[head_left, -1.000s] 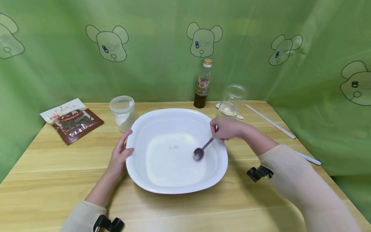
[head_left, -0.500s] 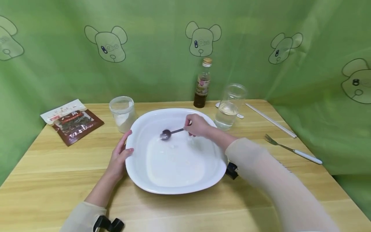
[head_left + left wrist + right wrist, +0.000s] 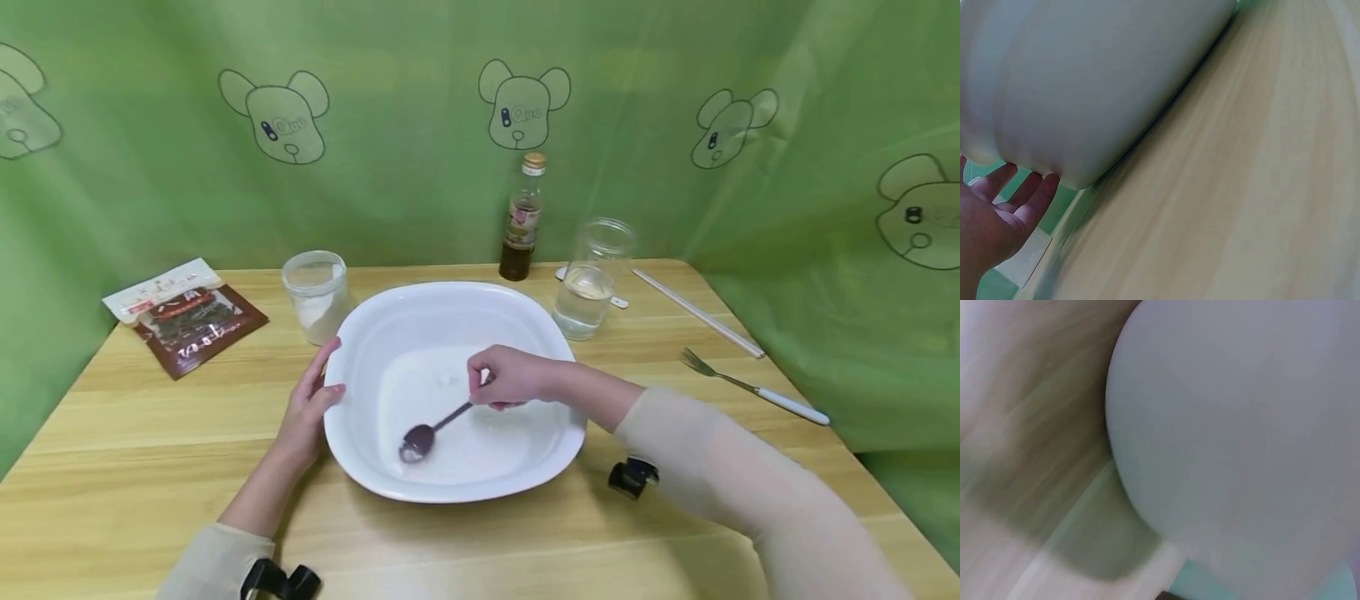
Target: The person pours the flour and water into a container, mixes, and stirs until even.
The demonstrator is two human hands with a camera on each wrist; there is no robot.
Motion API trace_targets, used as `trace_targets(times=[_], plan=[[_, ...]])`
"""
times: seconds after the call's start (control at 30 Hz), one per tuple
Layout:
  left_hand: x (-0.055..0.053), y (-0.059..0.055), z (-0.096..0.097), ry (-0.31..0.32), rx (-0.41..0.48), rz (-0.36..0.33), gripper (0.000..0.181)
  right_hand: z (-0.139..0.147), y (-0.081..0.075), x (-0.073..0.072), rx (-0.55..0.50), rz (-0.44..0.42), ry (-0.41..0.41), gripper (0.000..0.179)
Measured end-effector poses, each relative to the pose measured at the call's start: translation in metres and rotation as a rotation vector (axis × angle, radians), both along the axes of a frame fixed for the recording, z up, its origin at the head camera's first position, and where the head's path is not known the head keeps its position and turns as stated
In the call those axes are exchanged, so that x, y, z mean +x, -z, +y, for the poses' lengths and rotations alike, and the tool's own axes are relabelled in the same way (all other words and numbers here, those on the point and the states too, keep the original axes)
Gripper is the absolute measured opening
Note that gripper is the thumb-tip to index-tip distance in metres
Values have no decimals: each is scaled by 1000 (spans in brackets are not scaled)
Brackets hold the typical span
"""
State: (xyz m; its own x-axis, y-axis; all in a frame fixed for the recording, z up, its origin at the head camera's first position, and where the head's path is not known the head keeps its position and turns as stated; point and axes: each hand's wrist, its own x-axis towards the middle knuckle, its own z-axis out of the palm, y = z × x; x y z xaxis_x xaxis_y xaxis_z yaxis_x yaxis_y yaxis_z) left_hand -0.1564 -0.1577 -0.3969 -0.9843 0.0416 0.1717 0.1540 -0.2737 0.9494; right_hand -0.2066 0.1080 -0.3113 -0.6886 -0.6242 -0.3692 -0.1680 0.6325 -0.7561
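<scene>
A white basin stands on the wooden table, with a whitish layer across its floor. My left hand holds the basin's left side, thumb at the rim; in the left wrist view the fingertips of the left hand meet the outer wall. Over the basin, my right hand pinches the handle of a dark spoon. The spoon's bowl points down and left, low in the near left part of the basin. Only the basin's outer side fills the right wrist view; the right hand is hidden there.
Behind the basin stand a tub of white powder, a bottle of dark liquid and a jar of clear liquid. To the right lie chopsticks and a fork. A brown food packet lies at the left.
The right hand has swept the spoon from the basin's right side leftward along the far part, then toward the near left. The left hand stays at the rim.
</scene>
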Motion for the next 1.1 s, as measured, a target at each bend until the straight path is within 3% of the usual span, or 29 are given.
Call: trace_targets(times=[0.17,0.27,0.37,0.47,0.67,0.83,1.1], plan=[[1,-1,-1,5,-4,-15,58,33,-16,-1,79,97,-12,9],[1,-1,-2,13,3,-14,59,50,-21,-8,87,180,46,6],[1,-1,-2,11,6,-10,59,63,-27,-17,73,195,119,4],[0,-1,-2,12,3,0,59,71,-30,-29,47,199,182,14],[-1,0,-2,13,-11,0,60,65,-21,-51,-2,269,303,19],[-2,0,-1,12,-3,-10,60,36,-11,-57,-80,179,329,21],[-1,1,-1,-8,-20,-1,60,-4,8,-43,-167,-9,161,17]])
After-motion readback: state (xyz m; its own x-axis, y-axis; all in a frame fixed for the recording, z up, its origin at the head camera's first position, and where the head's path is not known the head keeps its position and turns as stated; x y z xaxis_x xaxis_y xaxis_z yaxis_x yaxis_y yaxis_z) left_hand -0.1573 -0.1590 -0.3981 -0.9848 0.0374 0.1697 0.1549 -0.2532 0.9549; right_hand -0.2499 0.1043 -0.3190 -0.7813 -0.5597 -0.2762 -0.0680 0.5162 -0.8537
